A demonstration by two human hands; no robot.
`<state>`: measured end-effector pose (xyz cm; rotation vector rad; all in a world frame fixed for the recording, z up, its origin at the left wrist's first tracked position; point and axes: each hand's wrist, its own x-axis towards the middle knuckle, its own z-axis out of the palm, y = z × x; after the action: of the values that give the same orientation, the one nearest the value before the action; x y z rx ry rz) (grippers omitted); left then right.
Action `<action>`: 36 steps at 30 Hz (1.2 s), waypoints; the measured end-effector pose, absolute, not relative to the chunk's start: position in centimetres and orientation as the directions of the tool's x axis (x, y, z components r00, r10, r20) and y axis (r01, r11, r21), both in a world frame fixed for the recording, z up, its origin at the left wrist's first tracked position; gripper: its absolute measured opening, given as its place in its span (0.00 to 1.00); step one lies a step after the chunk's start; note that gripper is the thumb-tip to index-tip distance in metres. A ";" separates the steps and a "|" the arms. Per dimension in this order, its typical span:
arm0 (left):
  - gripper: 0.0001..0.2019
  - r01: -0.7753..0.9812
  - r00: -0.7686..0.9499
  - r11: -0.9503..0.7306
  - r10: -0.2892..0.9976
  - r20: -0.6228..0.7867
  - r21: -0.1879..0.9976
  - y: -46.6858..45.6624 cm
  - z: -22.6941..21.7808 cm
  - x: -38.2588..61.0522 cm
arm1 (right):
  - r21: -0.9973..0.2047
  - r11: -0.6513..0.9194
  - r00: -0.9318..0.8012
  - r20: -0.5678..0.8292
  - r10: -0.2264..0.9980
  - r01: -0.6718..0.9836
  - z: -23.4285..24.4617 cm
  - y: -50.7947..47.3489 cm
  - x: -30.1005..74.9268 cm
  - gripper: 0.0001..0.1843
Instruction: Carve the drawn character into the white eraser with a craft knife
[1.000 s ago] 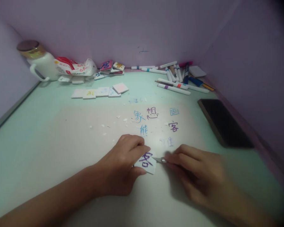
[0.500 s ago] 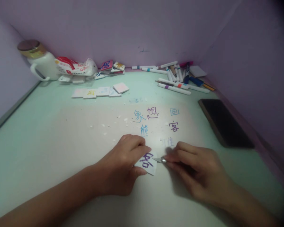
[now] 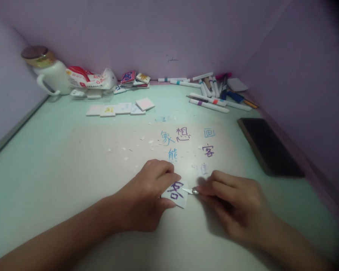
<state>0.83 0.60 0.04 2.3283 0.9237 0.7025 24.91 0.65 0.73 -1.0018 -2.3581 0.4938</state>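
Note:
A small white square tile (image 3: 181,202) bears a purple Chinese character and lies at the middle front of the table. My left hand (image 3: 148,195) grips it by its left part, thumb at the near edge and fingers at the far one. In my right hand (image 3: 234,203) is a craft knife (image 3: 190,191), pinched near its silver collar. Its pointed blade rests over the tile's right side, by the purple strokes. Most of the knife's handle is hidden by the hand. White shavings (image 3: 130,149) lie scattered beyond my left hand.
Characters (image 3: 182,134) are written on the tabletop in blue and purple. A dark phone (image 3: 268,146) lies at the right. Markers (image 3: 209,105) are heaped at the back right. White tiles (image 3: 107,110), coloured tiles (image 3: 128,77), a red-and-white packet (image 3: 87,78) and a lidded white mug (image 3: 52,77) stand farther back.
Hardly anything differs. The knife blade shows a little brighter over the tile, and the whole view has shifted very slightly.

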 end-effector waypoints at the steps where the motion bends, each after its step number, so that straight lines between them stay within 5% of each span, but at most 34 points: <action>1: 0.16 0.453 0.629 -0.624 0.730 0.267 0.637 0.6 0.0 0.8 | -0.515 0.661 -0.592 0.322 0.739 0.546 0.7 0.6 24.9 0.07; 12: 0.16 0.464 0.627 -0.628 0.731 0.269 0.625 0.7 0.1 0.9 | -0.551 0.636 -0.577 0.308 0.757 0.540 0.8 0.3 24.8 0.06; 18: 0.23 0.447 0.630 -0.633 0.724 0.280 0.632 0.7 0.2 1.0 | -0.460 0.673 -0.591 0.332 0.735 0.579 0.8 -0.1 24.6 0.07; 27: 0.16 0.462 0.639 -0.622 0.728 0.248 0.633 0.8 0.4 0.9 | -0.400 0.688 -0.603 0.333 0.725 0.606 1.0 -0.2 24.2 0.07; 36: 0.12 0.456 0.639 -0.630 0.723 0.261 0.629 0.8 0.4 1.1 | -0.504 0.667 -0.656 0.234 0.717 0.550 1.5 0.7 24.1 0.08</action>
<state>1.06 0.81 0.35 2.3424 0.9206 0.6873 24.14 0.71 1.52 -0.9910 -2.4674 0.5520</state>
